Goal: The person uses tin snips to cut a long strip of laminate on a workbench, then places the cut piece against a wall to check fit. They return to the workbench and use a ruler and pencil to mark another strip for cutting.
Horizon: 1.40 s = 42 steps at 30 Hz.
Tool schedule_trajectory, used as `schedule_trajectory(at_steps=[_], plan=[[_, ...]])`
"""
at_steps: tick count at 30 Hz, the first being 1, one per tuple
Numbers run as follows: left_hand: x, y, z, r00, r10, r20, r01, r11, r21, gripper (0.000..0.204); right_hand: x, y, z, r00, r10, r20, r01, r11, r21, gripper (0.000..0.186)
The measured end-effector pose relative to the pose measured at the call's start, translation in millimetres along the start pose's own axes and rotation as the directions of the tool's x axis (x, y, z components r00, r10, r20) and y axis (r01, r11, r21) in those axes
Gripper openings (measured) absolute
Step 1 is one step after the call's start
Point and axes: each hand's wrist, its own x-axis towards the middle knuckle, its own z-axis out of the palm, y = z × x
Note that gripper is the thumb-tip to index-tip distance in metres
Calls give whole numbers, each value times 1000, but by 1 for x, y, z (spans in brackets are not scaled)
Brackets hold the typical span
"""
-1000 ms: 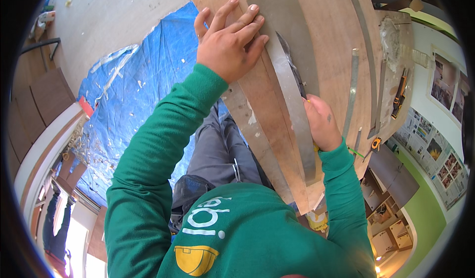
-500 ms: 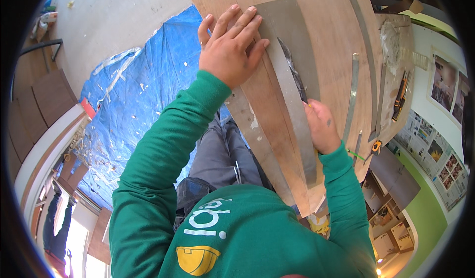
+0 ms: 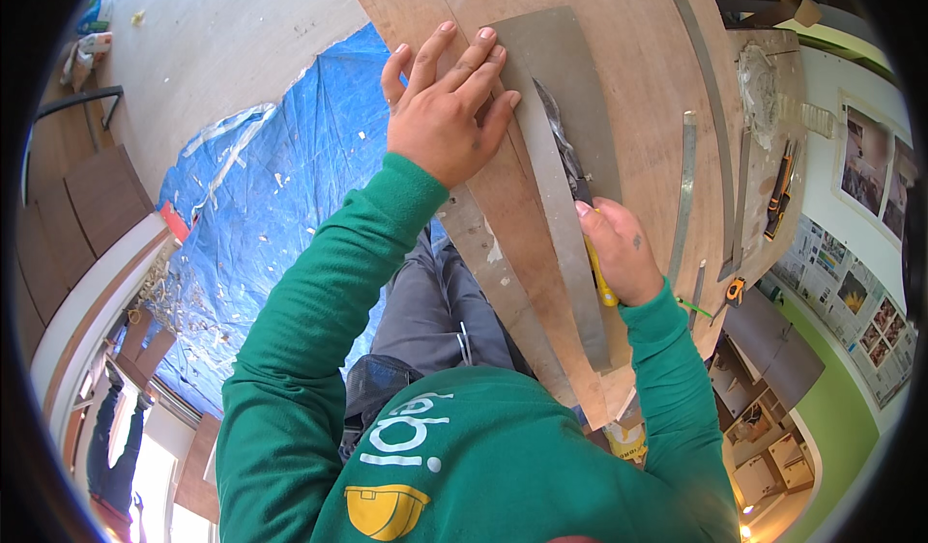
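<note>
A flat grey sheet [image 3: 583,60] lies on the wooden board [image 3: 650,70], and a long narrow grey strip [image 3: 570,243] runs along its left side. My right hand [image 3: 619,251] is closed around metal snips [image 3: 565,147] with a yellow handle. Their dark jaws point away from me, in the gap between strip and sheet. My left hand [image 3: 448,123] rests with spread fingers on the board and the strip's far left edge. Exactly how the jaws sit against the sheet cannot be made out.
Thin metal strips [image 3: 685,181] lie on the board to the right. Beyond them are an orange-and-black cutter [image 3: 780,190], an orange tape measure [image 3: 736,292] and a green pencil [image 3: 693,307]. A blue tarp [image 3: 290,205] with scattered scraps covers the floor at left.
My right hand and the snips have drawn slightly toward me and left, and the yellow handle now shows. The sheet and strip have shifted a little toward me; my left hand stays nearly in place.
</note>
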Motion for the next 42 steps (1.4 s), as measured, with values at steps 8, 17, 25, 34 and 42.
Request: schedule_trajectory(at_steps=[8, 17, 25, 34, 42], plan=[[0, 0, -1, 1000, 7, -5, -7, 1000, -1, 44, 0, 6, 2, 999, -29, -28, 28, 999, -22, 44], [1, 0, -1, 1000, 6, -12, -6, 1000, -6, 43, 7, -6, -2, 1000, -10, -3, 10, 999, -47, 45], [1, 0, -1, 1000, 5, -9, -5, 1000, -13, 43, 7, -7, 0, 999, -29, -24, 28, 999, -39, 46], [0, 1, -3, 1000, -8, -3, 8, 1000, -27, 43, 13, -11, -1, 1000, -18, -10, 17, 998, -66, 45], [0, 1, -2, 1000, -7, -6, 7, 1000, -31, 43, 14, -13, -1, 1000, 5, -13, -6, 999, -43, 46]])
